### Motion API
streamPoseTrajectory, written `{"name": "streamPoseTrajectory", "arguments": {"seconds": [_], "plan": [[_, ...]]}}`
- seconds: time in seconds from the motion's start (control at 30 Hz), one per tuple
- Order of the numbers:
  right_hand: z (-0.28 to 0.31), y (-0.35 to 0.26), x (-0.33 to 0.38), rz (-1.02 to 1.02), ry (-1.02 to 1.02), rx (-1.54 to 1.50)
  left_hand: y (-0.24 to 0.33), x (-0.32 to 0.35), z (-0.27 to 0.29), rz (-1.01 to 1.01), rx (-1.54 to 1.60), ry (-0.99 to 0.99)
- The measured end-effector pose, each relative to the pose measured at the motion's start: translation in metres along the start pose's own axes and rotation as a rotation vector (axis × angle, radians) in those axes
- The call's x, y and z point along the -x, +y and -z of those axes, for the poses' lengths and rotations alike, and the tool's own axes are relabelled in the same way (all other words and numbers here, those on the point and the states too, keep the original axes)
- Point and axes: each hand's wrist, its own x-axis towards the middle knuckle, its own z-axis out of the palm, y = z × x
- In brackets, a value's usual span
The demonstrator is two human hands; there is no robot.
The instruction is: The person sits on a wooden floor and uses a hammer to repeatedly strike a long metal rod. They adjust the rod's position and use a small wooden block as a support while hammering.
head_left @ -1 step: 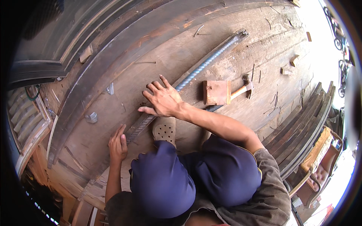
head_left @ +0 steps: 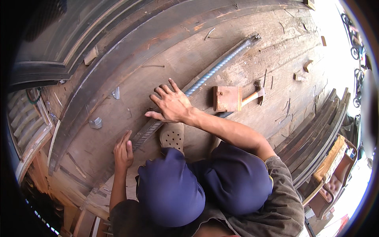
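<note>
A long bluish-grey bar with spiral ribs [head_left: 215, 68] lies slantwise across the wooden floor, against a dark strip. My right hand [head_left: 170, 104] rests palm down over the bar's middle, fingers spread, hiding part of it. Beside its near end is my left hand [head_left: 123, 152], fingers extended and the thumb apart, with nothing visibly held. Whether the left hand touches the bar I cannot tell. A beige clog [head_left: 172, 138] with holes is on my foot, just below my right hand.
Right of the bar sit a reddish-brown wooden block [head_left: 227, 98] and a hammer [head_left: 257, 93] with a wooden handle. A long curved dark beam [head_left: 114, 59] arcs across the left and far side. Stacked dark strips [head_left: 318, 134] and a chair [head_left: 335, 179] stand at right; nails are scattered about.
</note>
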Motion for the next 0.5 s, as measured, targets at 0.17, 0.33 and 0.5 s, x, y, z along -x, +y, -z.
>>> {"name": "streamPoseTrajectory", "arguments": {"seconds": [0.17, 0.33, 0.5], "plan": [[0.003, 0.005, -0.004, -0.09, -0.193, -0.029, -0.007, 0.0, -0.009, 0.022, 0.035, -0.033], [-0.002, -0.007, 0.007, -0.147, -0.313, -0.036, -0.018, 0.029, -0.03, 0.094, -0.066, -0.014], [0.0, -0.009, 0.01, -0.155, -0.513, 0.045, -0.016, 0.031, -0.035, 0.069, -0.106, -0.006]]}}
